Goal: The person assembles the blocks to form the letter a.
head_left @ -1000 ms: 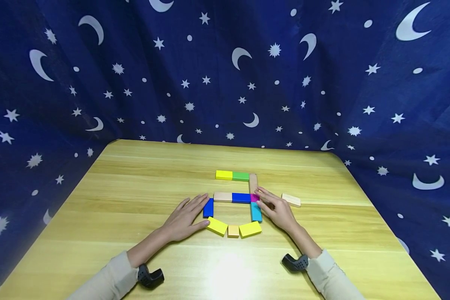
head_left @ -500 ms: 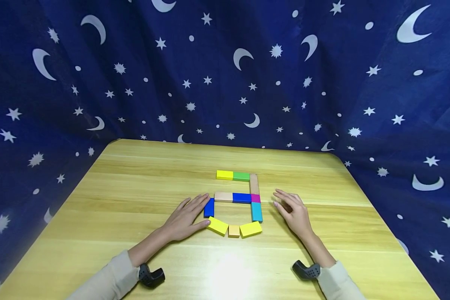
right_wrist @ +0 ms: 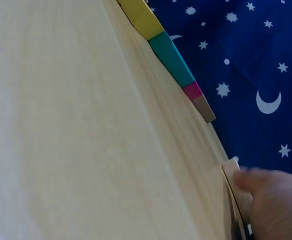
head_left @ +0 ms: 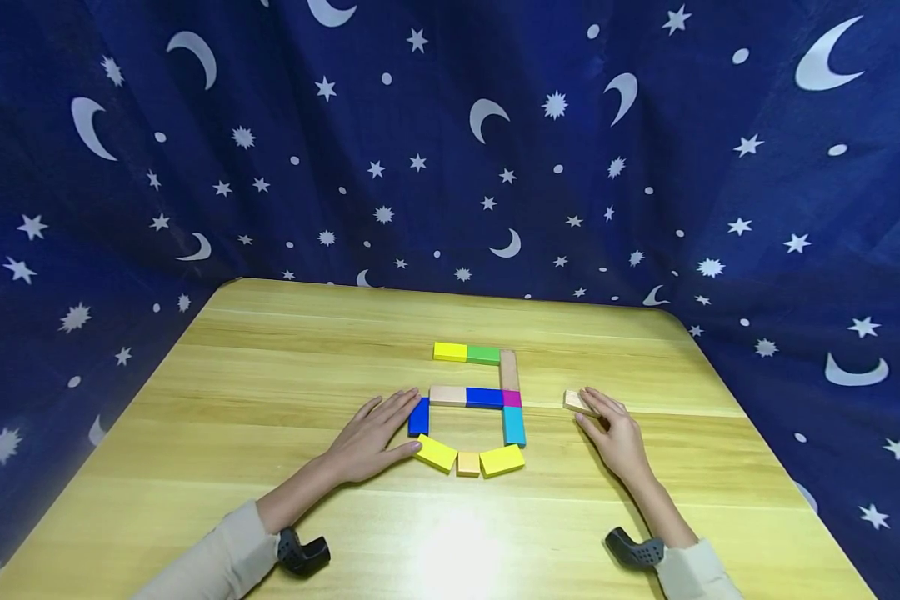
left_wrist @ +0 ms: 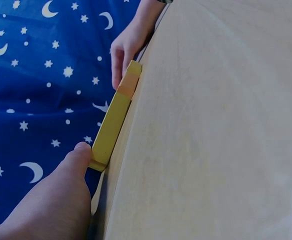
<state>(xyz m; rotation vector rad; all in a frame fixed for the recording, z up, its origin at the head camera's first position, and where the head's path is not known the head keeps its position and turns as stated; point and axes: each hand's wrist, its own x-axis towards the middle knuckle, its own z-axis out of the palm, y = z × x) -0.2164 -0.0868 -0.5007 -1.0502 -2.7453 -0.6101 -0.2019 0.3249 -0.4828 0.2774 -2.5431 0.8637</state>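
My left hand [head_left: 375, 440] lies flat with straight fingers, touching a blue block [head_left: 418, 416] and the left yellow block [head_left: 436, 452]. In the left wrist view its thumb reaches that yellow block's end. To the right, my right hand [head_left: 617, 433] pinches a loose pale wooden block [head_left: 575, 402] between thumb and fingers, at the table surface. The right wrist view has the thumb against this wooden block [right_wrist: 238, 187]; the other fingers are mostly hidden.
Flat blocks form a figure on the wooden table [head_left: 307, 333]: a yellow block [head_left: 450, 352], green block [head_left: 483, 356], upright wooden block [head_left: 509, 370], magenta block [head_left: 512, 399], cyan block [head_left: 513, 426], an orange block [head_left: 468, 464] and others. A starry curtain [head_left: 420, 125] stands behind.
My right hand has left the magenta and cyan blocks, moved right and taken hold of the loose wooden block. The left hand and the figure of blocks stay put.
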